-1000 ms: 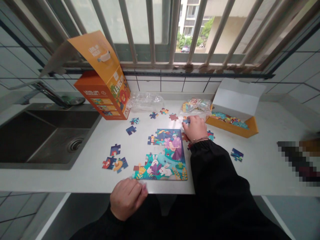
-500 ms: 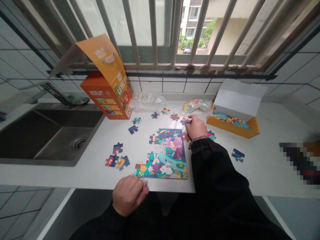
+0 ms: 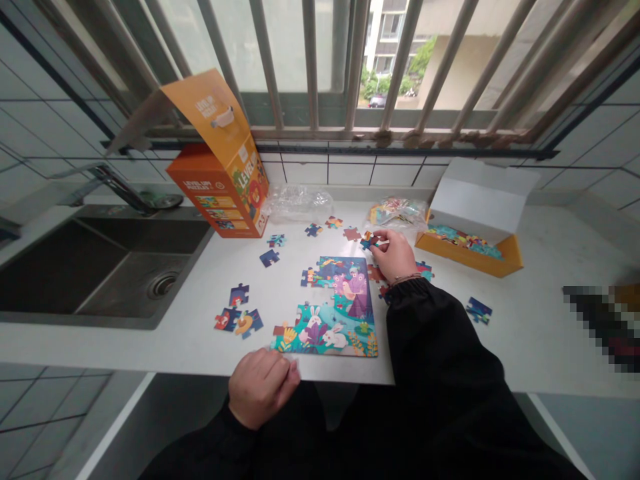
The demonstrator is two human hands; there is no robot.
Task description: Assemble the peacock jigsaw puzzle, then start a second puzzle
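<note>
My right hand (image 3: 396, 255) pinches a dark blue puzzle piece with orange bits (image 3: 369, 241) between thumb and fingers, slightly raised or tilted at the counter's back. Just below it lies the partly joined jigsaw puzzle (image 3: 345, 333), showing rabbits, a pond and purple animals; its upper left has a gap. My left hand (image 3: 264, 387) rests in a loose fist at the front edge, by the puzzle's lower left corner, with nothing visible in it. A reddish-brown piece (image 3: 351, 234) lies left of my right hand. Other pieces are partly hidden under my right wrist.
Loose pieces lie left of the puzzle, including an orange-and-blue one (image 3: 248, 323), and one (image 3: 479, 311) at right. An orange puzzle box (image 3: 215, 193) stands beside the sink (image 3: 105, 267). Behind are plastic wrapping (image 3: 300, 202), a bagged set (image 3: 397, 212) and an open yellow box (image 3: 470, 257).
My right hand's fingers have closed on the dark blue piece and tilted it up a little. My left hand stays in its fist. The view has shifted slightly.
</note>
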